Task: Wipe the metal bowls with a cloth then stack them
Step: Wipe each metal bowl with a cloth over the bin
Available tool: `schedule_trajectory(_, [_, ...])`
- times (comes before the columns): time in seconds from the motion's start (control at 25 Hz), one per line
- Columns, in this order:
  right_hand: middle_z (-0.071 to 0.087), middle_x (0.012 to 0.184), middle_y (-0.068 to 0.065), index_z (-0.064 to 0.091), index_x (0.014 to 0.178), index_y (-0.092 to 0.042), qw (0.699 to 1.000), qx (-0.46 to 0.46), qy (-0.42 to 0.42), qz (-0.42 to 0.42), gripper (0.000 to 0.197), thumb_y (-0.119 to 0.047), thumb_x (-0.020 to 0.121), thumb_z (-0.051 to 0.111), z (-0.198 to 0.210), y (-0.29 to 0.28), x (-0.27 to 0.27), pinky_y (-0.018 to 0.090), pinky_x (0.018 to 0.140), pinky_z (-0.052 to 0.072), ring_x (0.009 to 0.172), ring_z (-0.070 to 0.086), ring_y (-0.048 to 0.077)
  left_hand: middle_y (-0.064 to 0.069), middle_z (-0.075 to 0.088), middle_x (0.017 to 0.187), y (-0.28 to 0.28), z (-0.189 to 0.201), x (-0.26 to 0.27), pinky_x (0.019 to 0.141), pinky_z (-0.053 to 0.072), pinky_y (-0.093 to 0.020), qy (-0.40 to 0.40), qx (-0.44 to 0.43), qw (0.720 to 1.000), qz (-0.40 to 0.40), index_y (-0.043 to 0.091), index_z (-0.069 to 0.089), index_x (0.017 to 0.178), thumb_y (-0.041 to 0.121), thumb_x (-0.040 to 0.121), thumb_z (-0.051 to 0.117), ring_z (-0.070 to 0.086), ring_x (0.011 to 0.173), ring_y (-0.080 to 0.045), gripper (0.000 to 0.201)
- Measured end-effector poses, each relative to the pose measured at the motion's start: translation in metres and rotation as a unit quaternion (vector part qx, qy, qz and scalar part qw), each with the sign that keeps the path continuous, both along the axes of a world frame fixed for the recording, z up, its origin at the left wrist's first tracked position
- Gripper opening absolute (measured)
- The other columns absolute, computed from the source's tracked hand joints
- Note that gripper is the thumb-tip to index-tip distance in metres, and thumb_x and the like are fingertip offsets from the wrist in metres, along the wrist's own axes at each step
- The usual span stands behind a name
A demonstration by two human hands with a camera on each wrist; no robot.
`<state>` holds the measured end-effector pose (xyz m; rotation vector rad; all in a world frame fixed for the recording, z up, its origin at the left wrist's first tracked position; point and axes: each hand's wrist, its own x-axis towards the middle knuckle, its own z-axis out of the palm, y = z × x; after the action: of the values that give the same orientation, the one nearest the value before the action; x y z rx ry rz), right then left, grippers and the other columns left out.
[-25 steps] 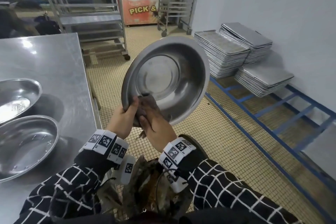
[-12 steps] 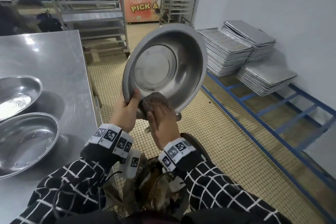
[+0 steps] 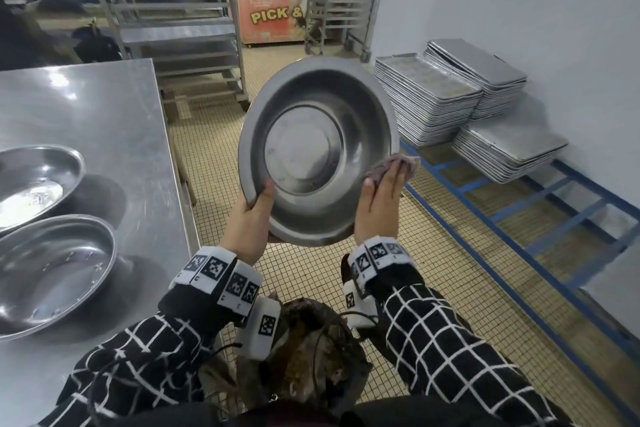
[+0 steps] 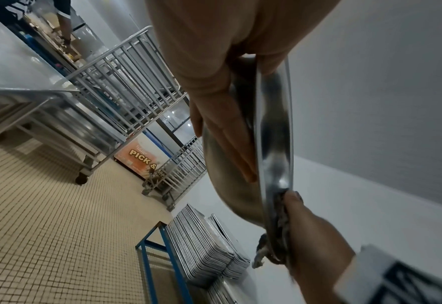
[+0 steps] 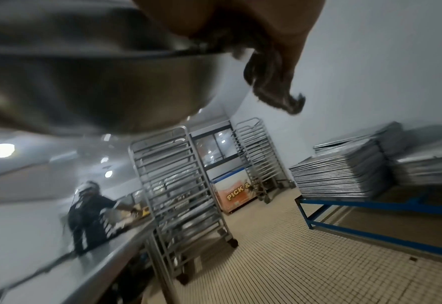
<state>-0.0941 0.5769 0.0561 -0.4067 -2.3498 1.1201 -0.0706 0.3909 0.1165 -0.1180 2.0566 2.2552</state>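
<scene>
**Bowl held up on edge, cloth pressed to its rim**

Much of the grip is hidden. In the head view the left hand [image 3: 250,229] shows only its back and thumb [image 3: 265,191]; the other fingers go behind the metal bowl [image 3: 318,149]. The left wrist view fills that in: the fingers [image 4: 224,139] lie almost straight along the bowl's outer wall, while the thumb hooks over the rim from the inside, so the rim is pinched between them. The right hand [image 3: 379,208] is seen from the back in the head view, and its fingertips are covered by the cloth [image 3: 394,165]. The right wrist view is blurred and cut off at the top, showing only part of the palm, a dark tail of cloth [image 5: 271,82] hanging below it, and the bowl's underside [image 5: 97,82]. How far the right fingers curl behind the rim cannot be told; the cloth is clamped against the rim under them.

The bowl stands tilted on edge in the air between the two hands, its hollow facing the person, the left thumb at the lower left rim and the cloth at the right rim. Well to the left of the left hand, two more bowls [image 3: 52,274] rest apart on the steel table [image 3: 114,121], both cut off by the frame. Beyond the right fingers, stacks of baking trays [image 3: 429,100] sit on a blue frame by the wall.
</scene>
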Motion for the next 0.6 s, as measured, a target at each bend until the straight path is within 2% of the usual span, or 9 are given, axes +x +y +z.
schedule_trajectory(0.08, [0.030,0.152,0.009,0.012,0.151,-0.020,0.996,-0.090,0.018,-0.009,0.067,-0.051,0.095,0.032,0.018,0.012,-0.002,0.028,0.096,0.039,0.122,0.040,0.009,0.004,0.071,0.066,-0.002,-0.001,0.000,0.070,0.059,-0.041,-0.009,-0.004,1.000,-0.010,0.020,0.059,0.083,0.040,0.096,0.047,0.070,0.066,-0.016,0.027])
schedule_trajectory(0.12, [0.048,0.136,0.008,0.022,0.147,-0.017,0.993,-0.116,0.018,-0.018,0.067,-0.055,0.093,0.035,0.024,0.018,-0.005,0.028,0.090,0.049,0.110,0.054,0.010,0.004,0.071,0.067,-0.005,-0.001,0.000,0.067,0.059,-0.039,-0.014,-0.003,1.000,-0.012,0.021,0.058,0.083,0.041,0.095,0.047,0.070,0.066,-0.016,0.026])
schedule_trajectory(0.16, [0.057,0.118,0.003,0.032,0.141,-0.013,0.991,-0.130,0.012,-0.026,0.064,-0.055,0.092,0.040,0.030,0.024,-0.007,0.022,0.076,0.055,0.096,0.061,0.012,0.002,0.071,0.070,-0.007,-0.002,-0.002,0.065,0.059,-0.038,-0.016,-0.002,1.000,-0.014,0.021,0.058,0.085,0.041,0.095,0.047,0.070,0.066,-0.016,0.024])
schedule_trajectory(0.2, [0.058,0.107,-0.002,0.039,0.134,-0.012,0.990,-0.135,0.007,-0.031,0.060,-0.053,0.091,0.045,0.033,0.030,-0.009,0.012,0.063,0.050,0.087,0.061,0.012,0.000,0.072,0.076,-0.010,-0.002,-0.003,0.063,0.060,-0.037,-0.018,-0.003,1.000,-0.018,0.021,0.058,0.088,0.041,0.095,0.047,0.071,0.068,-0.018,0.024])
schedule_trajectory(0.28, [0.060,0.100,-0.005,0.050,0.122,-0.011,0.990,-0.140,0.000,-0.019,0.051,-0.049,0.089,0.055,0.037,0.039,-0.009,0.008,0.059,0.042,0.084,0.059,0.009,-0.006,0.072,0.085,-0.016,-0.001,-0.007,0.060,0.060,-0.035,-0.017,-0.015,0.999,-0.033,0.021,0.059,0.093,0.042,0.095,0.048,0.072,0.070,-0.019,0.023])
schedule_trajectory(0.36, [0.061,0.091,-0.004,0.058,0.108,-0.008,0.988,-0.152,-0.009,-0.019,0.039,-0.041,0.088,0.061,0.037,0.041,-0.009,0.015,0.065,0.045,0.080,0.058,0.008,-0.006,0.072,0.087,-0.021,-0.002,-0.011,0.062,0.060,-0.036,-0.020,-0.028,0.998,-0.043,0.022,0.059,0.094,0.040,0.095,0.049,0.072,0.071,-0.019,0.020])
schedule_trajectory(0.48, [0.060,0.088,0.002,0.060,0.098,-0.005,0.985,-0.156,-0.016,-0.067,0.028,-0.030,0.088,0.064,0.033,0.032,-0.008,0.023,0.069,0.049,0.081,0.060,0.016,-0.005,0.072,0.096,-0.022,-0.004,-0.013,0.076,0.059,-0.041,0.019,-0.051,0.998,-0.035,0.021,0.060,0.105,0.038,0.092,0.055,0.071,0.083,-0.020,0.022])
schedule_trajectory(0.56, [0.061,0.090,0.004,0.059,0.099,-0.005,0.975,-0.205,-0.009,-0.085,0.024,-0.026,0.088,0.063,0.033,0.019,-0.006,0.024,0.066,0.050,0.084,0.062,0.021,-0.002,0.071,0.104,-0.021,-0.009,-0.011,0.085,0.056,-0.036,0.083,-0.072,0.994,-0.023,0.016,0.058,0.118,0.035,0.085,0.064,0.068,0.095,-0.012,0.039])
schedule_trajectory(0.6, [0.062,0.089,0.003,0.059,0.100,-0.006,0.969,-0.230,-0.001,-0.095,0.022,-0.024,0.088,0.062,0.034,0.012,-0.003,0.025,0.067,0.049,0.083,0.061,0.021,0.001,0.069,0.106,-0.018,-0.011,-0.008,0.086,0.055,-0.029,0.105,-0.071,0.992,-0.017,0.014,0.056,0.122,0.032,0.082,0.067,0.066,0.097,-0.005,0.045])
